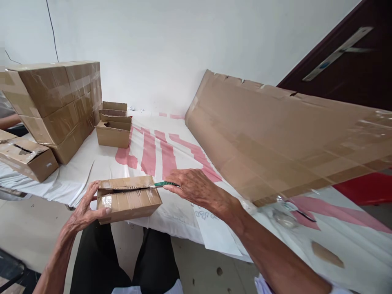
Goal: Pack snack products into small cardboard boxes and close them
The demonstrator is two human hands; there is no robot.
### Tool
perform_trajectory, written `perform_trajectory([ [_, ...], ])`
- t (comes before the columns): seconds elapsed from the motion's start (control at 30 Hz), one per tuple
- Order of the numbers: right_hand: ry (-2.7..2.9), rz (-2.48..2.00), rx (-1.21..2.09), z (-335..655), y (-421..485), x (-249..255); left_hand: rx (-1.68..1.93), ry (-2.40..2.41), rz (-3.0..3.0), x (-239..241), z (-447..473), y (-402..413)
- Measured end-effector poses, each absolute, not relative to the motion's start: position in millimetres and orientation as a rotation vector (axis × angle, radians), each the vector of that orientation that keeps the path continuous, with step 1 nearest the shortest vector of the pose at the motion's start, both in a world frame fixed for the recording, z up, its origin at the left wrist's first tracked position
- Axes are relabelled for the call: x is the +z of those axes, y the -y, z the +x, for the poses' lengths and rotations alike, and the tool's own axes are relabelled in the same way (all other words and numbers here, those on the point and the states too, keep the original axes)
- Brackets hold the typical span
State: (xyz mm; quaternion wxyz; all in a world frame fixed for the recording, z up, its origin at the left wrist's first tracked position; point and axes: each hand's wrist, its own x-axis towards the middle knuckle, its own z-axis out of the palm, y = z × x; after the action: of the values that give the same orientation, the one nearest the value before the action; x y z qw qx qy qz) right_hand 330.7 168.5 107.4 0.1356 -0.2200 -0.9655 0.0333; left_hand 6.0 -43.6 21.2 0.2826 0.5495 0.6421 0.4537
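A small cardboard box (131, 204) rests at the table's front edge, slightly tilted. Its top seam is split, leaving a dark gap with ragged edges, and clear tape shows at the left end. My left hand (85, 210) grips the box's left end, thumb on top near the front corner. In my right hand (196, 190) is a slim green-handled knife (165, 184), held closed between thumb and fingers. The knife's tip touches the right end of the seam; most of its blade is too small to make out.
Taped cartons (52, 98) are stacked at the left, with a slit box (29, 157) before them. Opened boxes (113, 132) stand farther back. A large cardboard sheet (275, 139) leans at the right. Paper (214, 230) and a tape roll (288, 212) lie on the white cloth.
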Motion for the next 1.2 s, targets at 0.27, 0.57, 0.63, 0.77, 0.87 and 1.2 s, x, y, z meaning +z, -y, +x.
perform_trajectory([
  [0.27, 2.793, -0.686, -0.07, 340.0, -167.8, 97.0, 1.147, -1.708, 1.473, 29.8, 4.0, 44.4],
  [0.57, 2.521, -0.838, 0.188, 329.5, -181.7, 94.4, 1.069, -1.691, 1.484, 38.3, 9.0, 39.4],
  [0.63, 2.425, -0.963, 0.342, 332.1, -190.6, 59.4, 1.071, -1.677, 1.501, 36.5, 8.1, 39.7],
  [0.77, 2.262, -1.177, 0.536, 330.5, -192.2, -28.0, 1.047, -1.674, 1.584, 30.7, 4.9, 40.1],
  [0.87, 2.181, -1.223, 0.573, 324.8, -187.1, -61.6, 1.065, -1.697, 1.595, 26.6, 2.0, 38.5],
  [1.2, 2.467, -0.401, 0.448, 289.6, -138.6, 48.6, 1.094, -1.65, 1.625, 20.5, -5.4, 33.1],
])
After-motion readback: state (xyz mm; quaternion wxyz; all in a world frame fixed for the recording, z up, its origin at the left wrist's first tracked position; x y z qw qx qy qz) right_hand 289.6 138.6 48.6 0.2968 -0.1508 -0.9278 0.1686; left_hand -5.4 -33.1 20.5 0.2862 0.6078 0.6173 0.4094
